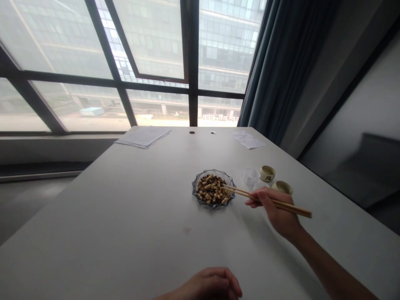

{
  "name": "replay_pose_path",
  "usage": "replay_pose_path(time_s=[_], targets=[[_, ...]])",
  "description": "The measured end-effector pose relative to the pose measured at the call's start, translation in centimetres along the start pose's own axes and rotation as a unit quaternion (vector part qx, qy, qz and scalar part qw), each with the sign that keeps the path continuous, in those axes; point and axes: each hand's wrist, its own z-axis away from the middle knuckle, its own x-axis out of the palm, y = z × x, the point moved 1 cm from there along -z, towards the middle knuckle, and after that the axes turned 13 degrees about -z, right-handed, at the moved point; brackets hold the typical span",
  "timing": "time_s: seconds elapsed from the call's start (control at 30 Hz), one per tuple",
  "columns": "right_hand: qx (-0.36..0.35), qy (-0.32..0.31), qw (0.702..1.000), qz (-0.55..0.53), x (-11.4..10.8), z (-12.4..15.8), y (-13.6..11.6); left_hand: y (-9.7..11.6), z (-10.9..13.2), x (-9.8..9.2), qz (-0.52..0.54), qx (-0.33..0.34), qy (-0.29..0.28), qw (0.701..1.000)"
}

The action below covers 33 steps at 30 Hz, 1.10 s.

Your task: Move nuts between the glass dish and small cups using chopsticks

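My right hand (273, 210) is shut on a pair of wooden chopsticks (250, 195), whose tips reach into a scalloped glass dish (194, 188). The dish holds a heap of cooked peanuts in the shell (211, 189), mixed with darker bits. I cannot tell whether the tips are pinching a peanut. My left hand (208, 285) lies curled at the bottom of the view, near the table's near edge, well apart from the dish and holding nothing visible.
The white table (125, 208) also holds two small ceramic cups (267, 173), a clear plastic cup (251, 176), a stack of papers (143, 136) and a loose sheet (248, 139). A large window (156, 41) and dark curtain (281, 62) stand beyond the far edge.
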Motion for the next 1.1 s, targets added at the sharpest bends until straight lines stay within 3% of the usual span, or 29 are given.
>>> replay_pose_path(time_s=[0.07, 0.17, 0.53, 0.8, 0.93, 1.1], targets=[[-0.007, -0.069, 0.997, 0.020, 1.7, -0.7, 0.7, 0.2, 0.0, 0.0, -0.007, 0.002, 0.003, 1.000], [-0.012, -0.117, 0.992, 0.038, 3.1, -1.4, 1.8, 0.5, 0.0, 0.0, -0.029, 0.008, 0.007, 1.000], [-0.012, -0.131, 0.990, 0.059, 4.0, -2.2, 3.4, 0.6, 0.0, 0.0, -0.035, -0.003, 0.008, 0.999], [0.035, -0.054, 0.998, -0.004, 4.2, -1.6, 4.5, 0.9, 0.2, 0.2, -0.051, 0.003, 0.012, 0.999], [0.055, 0.003, 0.997, -0.058, 3.8, -1.5, 3.9, 1.1, 0.3, 0.2, -0.051, -0.003, 0.009, 0.999], [0.039, 0.105, 0.992, -0.065, -0.1, -0.8, 1.5, 0.9, 0.0, -0.1, -0.048, -0.002, 0.011, 0.999]])
